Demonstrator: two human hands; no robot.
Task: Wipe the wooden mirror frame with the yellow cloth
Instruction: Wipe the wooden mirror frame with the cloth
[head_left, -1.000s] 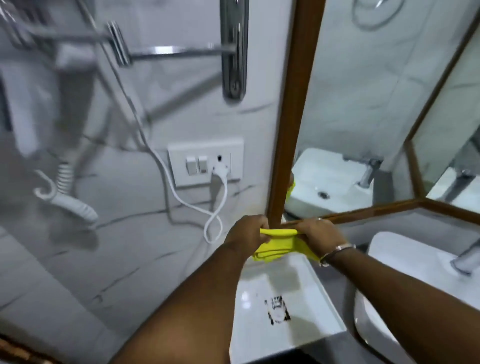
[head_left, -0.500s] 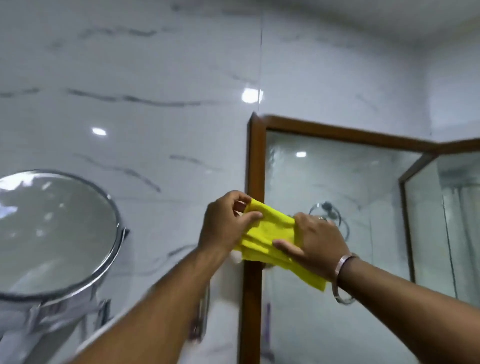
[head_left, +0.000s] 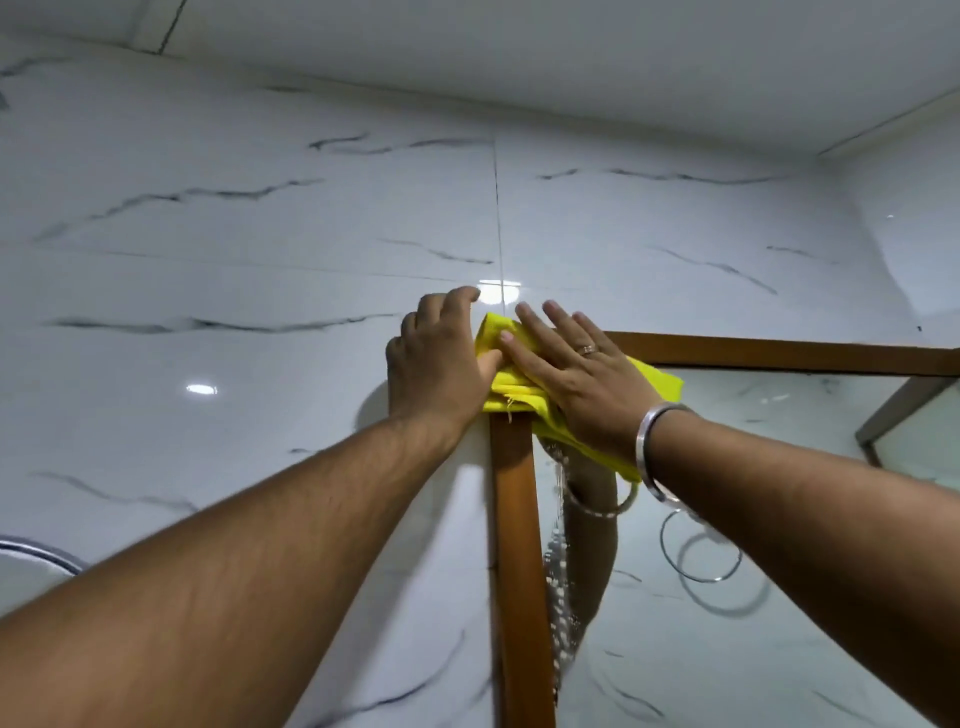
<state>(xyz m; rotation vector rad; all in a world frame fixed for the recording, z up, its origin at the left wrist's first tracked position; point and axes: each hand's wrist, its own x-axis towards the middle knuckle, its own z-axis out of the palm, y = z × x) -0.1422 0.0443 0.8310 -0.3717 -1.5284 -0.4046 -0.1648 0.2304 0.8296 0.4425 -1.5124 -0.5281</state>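
The wooden mirror frame runs up the marble wall and turns right along the top rail. A folded yellow cloth covers the frame's top left corner. My left hand grips the cloth's left edge, thumb pinching it against the corner. My right hand lies flat on the cloth with fingers spread, pressing it onto the frame. A steel bangle circles the right wrist. The corner itself is hidden under the cloth and hands.
White marble wall tiles surround the frame, with the ceiling close above. The mirror glass reflects my forearm and a chrome towel ring. A round chrome mirror's rim shows at the left edge.
Both hands have slid the cloth up the frame's left side, from the bottom corner near the basin to the top left corner. The view has tilted upward with them.
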